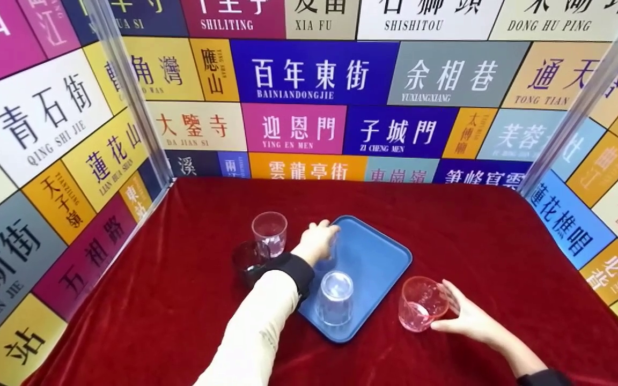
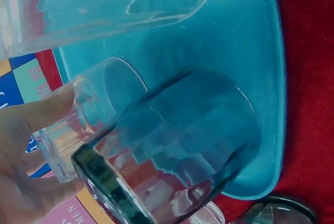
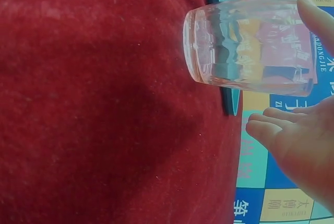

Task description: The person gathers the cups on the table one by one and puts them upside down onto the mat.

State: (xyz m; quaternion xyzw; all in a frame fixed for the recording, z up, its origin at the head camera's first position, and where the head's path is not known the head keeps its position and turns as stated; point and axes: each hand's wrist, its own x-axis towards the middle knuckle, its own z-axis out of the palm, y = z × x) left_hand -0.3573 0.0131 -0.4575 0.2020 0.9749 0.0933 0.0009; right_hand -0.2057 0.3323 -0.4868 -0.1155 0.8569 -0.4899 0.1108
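My left hand (image 1: pixel 317 241) grips a clear glass (image 2: pixel 94 109) turned base up, its mouth close over the blue tray (image 1: pixel 379 249). Beside it on the tray, a dark-tinted glass (image 2: pixel 193 125) also stands upside down; my forearm hides it in the head view. A second inverted clear glass (image 1: pixel 336 300) sits nearer the tray's front corner. Right of the tray, my right hand (image 1: pixel 470 319) spreads its thumb and fingers at the side of an upright pinkish glass (image 1: pixel 421 305). In the right wrist view, the lower fingers (image 3: pixel 271 125) are apart from that glass.
Left of the tray stand an upright clear pinkish glass (image 1: pixel 270 230) and a dark glass (image 1: pixel 247 260), partly behind my left sleeve. Dark red cloth (image 1: pixel 180 300) covers the table. Panels with street names (image 1: pixel 314 72) rise behind and at both sides.
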